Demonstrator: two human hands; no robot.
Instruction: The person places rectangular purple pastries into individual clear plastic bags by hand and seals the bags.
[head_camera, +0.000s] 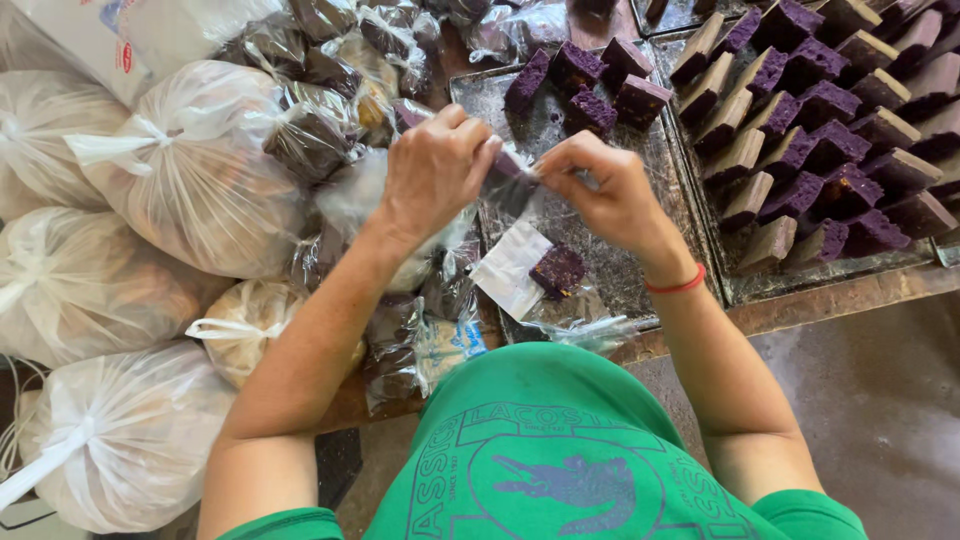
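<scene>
Near the middle of the frame we have both hands raised over a dark metal tray (640, 190). Our left hand (432, 170) is curled, its fingers pinching one side of a small clear plastic bag (508, 185), and our right hand (608, 190) pinches the other side with thumb and fingertips, so the bag is held between the two hands, just above the tray. Something dark shows inside the bag, but we cannot tell what it is. A red band (676, 285) circles our right wrist. Below the hands, on the tray's lower part, a single purple cake square (558, 270) lies beside a flat white sheet (508, 268), touching its edge, on crinkled clear film. At the tray's upper edge a small cluster of purple cake pieces (590, 80) sits close together. In the upper right of the frame a second tray (830, 275) carries many rows of purple and brown cake blocks (820, 130), packed side by side. To the left of our hands lies a heap of small wrapped cake packets (320, 120), and beyond them, filling the left side of the frame, are large tied white plastic sacks (190, 170). At the bottom centre we see our green shirt (560, 450).
</scene>
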